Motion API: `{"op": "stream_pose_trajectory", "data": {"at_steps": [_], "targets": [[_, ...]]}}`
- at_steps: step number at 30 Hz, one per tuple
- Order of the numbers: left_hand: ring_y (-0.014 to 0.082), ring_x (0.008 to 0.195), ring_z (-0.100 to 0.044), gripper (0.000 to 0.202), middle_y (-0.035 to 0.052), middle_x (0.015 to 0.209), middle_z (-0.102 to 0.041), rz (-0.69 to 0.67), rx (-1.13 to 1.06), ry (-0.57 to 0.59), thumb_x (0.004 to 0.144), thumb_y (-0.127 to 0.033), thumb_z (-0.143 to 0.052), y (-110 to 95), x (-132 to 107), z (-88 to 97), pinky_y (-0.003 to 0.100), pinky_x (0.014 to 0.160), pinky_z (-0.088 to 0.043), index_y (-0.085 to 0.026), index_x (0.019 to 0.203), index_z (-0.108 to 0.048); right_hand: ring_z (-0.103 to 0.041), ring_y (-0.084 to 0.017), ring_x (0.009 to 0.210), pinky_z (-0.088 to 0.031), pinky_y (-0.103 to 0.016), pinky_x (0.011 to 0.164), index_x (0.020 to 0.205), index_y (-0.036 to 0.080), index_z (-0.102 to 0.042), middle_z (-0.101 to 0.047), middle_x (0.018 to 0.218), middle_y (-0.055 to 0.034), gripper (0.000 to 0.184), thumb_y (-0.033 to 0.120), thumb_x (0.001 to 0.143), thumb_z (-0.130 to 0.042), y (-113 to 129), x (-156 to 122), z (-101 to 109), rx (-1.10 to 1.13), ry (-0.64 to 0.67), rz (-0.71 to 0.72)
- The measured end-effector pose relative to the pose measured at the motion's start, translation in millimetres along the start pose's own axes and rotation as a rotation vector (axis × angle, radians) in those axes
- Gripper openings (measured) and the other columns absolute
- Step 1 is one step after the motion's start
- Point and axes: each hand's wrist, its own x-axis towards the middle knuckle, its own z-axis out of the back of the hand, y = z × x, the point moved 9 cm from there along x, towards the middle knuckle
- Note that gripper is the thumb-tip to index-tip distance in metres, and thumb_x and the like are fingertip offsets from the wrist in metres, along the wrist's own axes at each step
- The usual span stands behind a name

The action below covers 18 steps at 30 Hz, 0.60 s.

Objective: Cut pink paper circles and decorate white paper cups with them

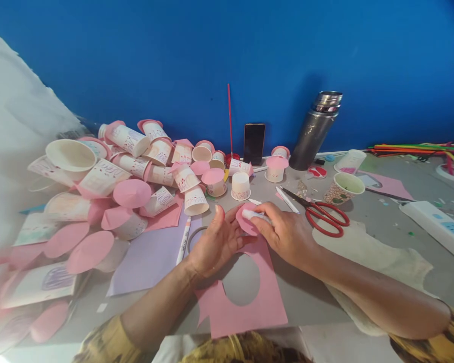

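Observation:
In the head view, my left hand (215, 244) is turned palm up, thumb raised, with a pink paper disc (246, 218) held on its fingers. My right hand (287, 234) pinches a white glue stick (254, 215) whose end lies against the disc. Under both hands is a pink paper sheet (270, 297) with a large round hole cut out. Just beyond the hands, a small white paper cup (241, 186) stands upside down. Red-handled scissors (327, 216) lie to the right of my right hand.
Paper cups with pink paper tops (132, 194) are heaped on the left, beside a purple sheet (146, 262). At the back stand a phone (254, 143) and a steel flask (314, 133). On the right are a patterned cup (342, 189) and a power strip (439, 227).

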Motion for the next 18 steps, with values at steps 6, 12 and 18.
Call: {"op": "stream_pose_trajectory", "data": {"at_steps": [6, 12, 18], "targets": [[0.0328, 0.140, -0.046, 0.059, 0.0137, 0.154, -0.052, -0.080, 0.111, 0.071, 0.099, -0.062, -0.049, 0.6, -2.8, -12.5, 0.044, 0.102, -0.048, -0.026, 0.144, -0.060, -0.074, -0.022, 0.069, -0.035, -0.029, 0.058, 0.113, 0.024, -0.067, -0.078, 0.073, 0.0001, 0.027, 0.041, 0.105, -0.047, -13.5, 5.6, -0.1, -0.022, 0.090, -0.168], [0.0343, 0.144, -0.042, 0.066, 0.0103, 0.156, -0.052, -0.057, 0.221, 0.090, 0.101, -0.070, -0.029, 7.0, -4.5, -6.7, 0.053, 0.110, -0.040, -0.033, 0.148, -0.056, -0.074, -0.024, 0.068, -0.032, -0.029, 0.057, 0.109, 0.022, -0.068, -0.078, 0.071, -0.0028, 0.029, 0.044, 0.104, -0.051, -7.0, 3.8, -6.9, -0.107, 0.108, -0.099], [0.0329, 0.141, -0.047, 0.065, 0.0089, 0.146, -0.060, -0.030, 0.186, 0.061, 0.103, -0.067, -0.026, 6.4, -4.1, -3.1, 0.053, 0.112, -0.037, -0.031, 0.141, -0.063, -0.077, -0.024, 0.077, -0.040, -0.030, 0.062, 0.110, 0.023, -0.068, -0.081, 0.083, -0.0045, 0.024, 0.040, 0.103, -0.052, 1.0, 0.9, -12.4, -0.083, 0.143, -0.016]]}}
